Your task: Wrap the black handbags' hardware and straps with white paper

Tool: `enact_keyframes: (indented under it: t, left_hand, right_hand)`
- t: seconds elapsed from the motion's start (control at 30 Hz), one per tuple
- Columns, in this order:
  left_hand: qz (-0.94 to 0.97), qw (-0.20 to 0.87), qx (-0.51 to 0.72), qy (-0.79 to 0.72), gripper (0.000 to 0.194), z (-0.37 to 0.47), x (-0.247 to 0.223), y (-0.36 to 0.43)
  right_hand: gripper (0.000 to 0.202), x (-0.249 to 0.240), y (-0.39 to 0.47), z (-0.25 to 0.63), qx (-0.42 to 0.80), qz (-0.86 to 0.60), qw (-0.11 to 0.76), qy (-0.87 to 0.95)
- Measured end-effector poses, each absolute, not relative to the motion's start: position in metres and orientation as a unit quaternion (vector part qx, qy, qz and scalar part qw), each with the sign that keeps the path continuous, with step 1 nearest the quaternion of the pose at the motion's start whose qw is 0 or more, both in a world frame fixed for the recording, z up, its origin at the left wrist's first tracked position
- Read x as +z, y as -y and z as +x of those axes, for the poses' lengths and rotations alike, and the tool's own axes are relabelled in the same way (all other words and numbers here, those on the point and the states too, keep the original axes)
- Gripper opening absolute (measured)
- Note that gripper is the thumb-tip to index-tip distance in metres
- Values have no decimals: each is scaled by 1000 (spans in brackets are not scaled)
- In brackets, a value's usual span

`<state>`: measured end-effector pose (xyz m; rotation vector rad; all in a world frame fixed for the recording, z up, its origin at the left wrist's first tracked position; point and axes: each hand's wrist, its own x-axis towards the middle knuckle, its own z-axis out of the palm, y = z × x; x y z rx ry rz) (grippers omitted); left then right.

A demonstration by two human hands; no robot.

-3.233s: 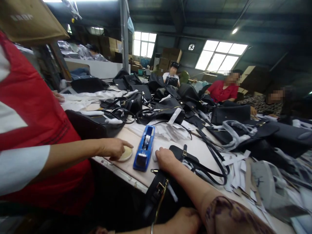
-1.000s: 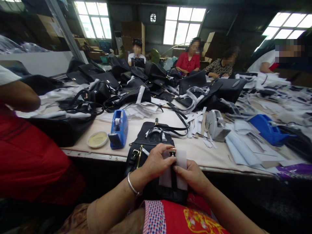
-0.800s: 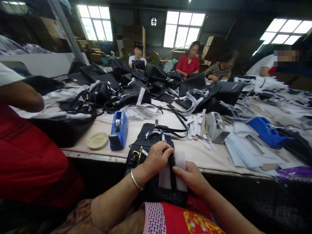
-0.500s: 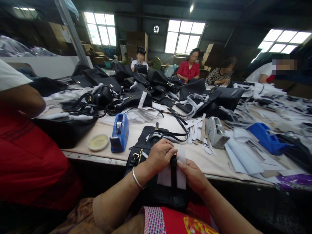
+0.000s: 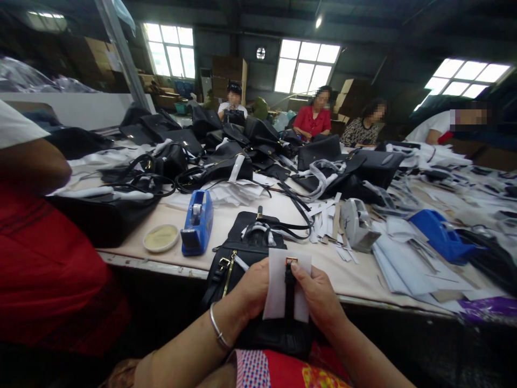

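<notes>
A black backpack (image 5: 246,229) leans over the table's front edge toward my lap, with a brass zip and side buckle on its left. Over its front lies a white paper sheet (image 5: 277,291), behind a black strap (image 5: 290,296) with a gold buckle (image 5: 291,261). My left hand (image 5: 255,285) is closed on the paper's left edge, its fingertips hidden behind the sheet. On the other side, my right hand (image 5: 317,288) grips the paper and strap, thumb pressed just below the buckle.
A blue tape dispenser (image 5: 197,223) and a shallow round dish (image 5: 160,238) stand left of the backpack. To the right are paper strips (image 5: 327,218), a grey dispenser (image 5: 358,226) and another blue dispenser (image 5: 442,234). Black bags (image 5: 230,161) pile up behind. A co-worker's arm (image 5: 34,164) is close at left.
My left hand has dropped from the top of the strap to the paper's left edge. The buckle now shows, and the paper sits more upright between both hands.
</notes>
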<state>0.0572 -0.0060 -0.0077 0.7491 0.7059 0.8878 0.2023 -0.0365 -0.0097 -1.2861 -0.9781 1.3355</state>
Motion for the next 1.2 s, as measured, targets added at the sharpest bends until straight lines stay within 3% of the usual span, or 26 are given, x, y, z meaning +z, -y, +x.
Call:
enact_keyframes:
  t: [0.13,0.27,0.5,0.63,0.9,1.07,1.2]
  left_hand:
    - [407,771,415,-260,41,62,1,22]
    - [515,669,416,-337,40,68,0,23]
    - [583,574,366,-444,44,70,-14,22]
    - [595,599,341,-414,48,69,-16,24]
    - [615,578,369,-390,42,71,-16,30]
    - [658,505,405,-384,34,73,-15,31]
    - [622,595,389,-329,38,70,-12,32]
  right_hand:
    - [45,-5,34,204,400,-624,455,493]
    - [39,1,33,210,338,-651,400,550]
    - [21,20,40,240,592,-462,340,566]
    - [29,16,37,259,682,-406,298,531]
    - [29,5,23,250,636,-434,348,535]
    - [24,3,24,237,536,-464,399,582]
    - [27,0,29,228,457,-532,434,567]
